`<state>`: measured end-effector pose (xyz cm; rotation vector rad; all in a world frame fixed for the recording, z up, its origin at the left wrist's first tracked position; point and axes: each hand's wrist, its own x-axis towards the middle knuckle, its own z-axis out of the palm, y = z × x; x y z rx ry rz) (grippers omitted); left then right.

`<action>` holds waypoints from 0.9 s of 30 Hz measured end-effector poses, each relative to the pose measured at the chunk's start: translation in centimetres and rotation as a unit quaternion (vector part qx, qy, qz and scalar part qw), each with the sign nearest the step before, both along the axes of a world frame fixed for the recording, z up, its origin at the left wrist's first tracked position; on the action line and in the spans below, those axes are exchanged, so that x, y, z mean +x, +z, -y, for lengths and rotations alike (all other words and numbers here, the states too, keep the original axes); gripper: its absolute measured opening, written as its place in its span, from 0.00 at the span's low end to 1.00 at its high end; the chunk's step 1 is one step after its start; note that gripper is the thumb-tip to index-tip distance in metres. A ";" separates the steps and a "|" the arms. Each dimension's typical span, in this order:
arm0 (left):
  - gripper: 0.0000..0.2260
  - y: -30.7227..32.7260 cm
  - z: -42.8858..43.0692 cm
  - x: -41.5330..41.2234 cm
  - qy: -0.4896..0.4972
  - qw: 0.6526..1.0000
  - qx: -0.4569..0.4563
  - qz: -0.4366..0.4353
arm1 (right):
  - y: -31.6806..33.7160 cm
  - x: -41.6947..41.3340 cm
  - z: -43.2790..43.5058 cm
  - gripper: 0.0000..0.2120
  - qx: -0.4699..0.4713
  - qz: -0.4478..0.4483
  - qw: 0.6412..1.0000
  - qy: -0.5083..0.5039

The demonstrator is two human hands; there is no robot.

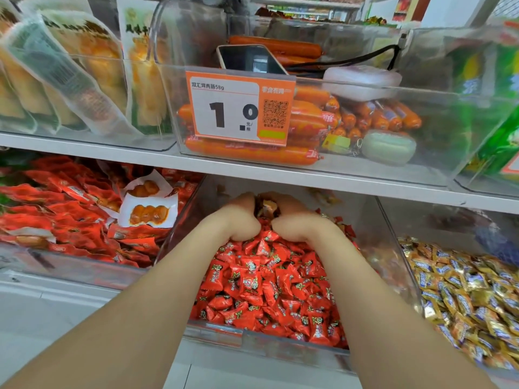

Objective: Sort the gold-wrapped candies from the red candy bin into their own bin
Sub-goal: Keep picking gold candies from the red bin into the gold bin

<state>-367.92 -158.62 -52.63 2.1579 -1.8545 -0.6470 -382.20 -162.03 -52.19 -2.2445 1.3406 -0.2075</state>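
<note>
Left hand [241,217] and right hand [295,217] curl together round gold candies [266,206] deep in the red bin [266,343]. The gold bin [438,220] awaits; likely more remain.

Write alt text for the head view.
The left hand and right hand cup a clump of gold candies at the back of the red candy bin. A gold heap fills the bin to the right; sausages lie on the shelf above.
</note>
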 end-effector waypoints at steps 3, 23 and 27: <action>0.11 0.9 -1.2 0.2 -0.018 0.999 0.011 -0.049 | 0.9 -1.0 -0.5 0.22 0.023 0.057 0.998 -0.001; 0.29 4.5 -12.4 -1.3 -0.170 0.964 -0.203 -0.031 | 4.1 -13.3 -11.3 0.34 -0.172 0.041 0.984 -0.003; 0.13 4.3 -12.5 -1.8 -0.188 0.945 -0.254 -0.080 | 4.0 -13.6 -11.2 0.18 -0.186 0.085 0.979 -0.017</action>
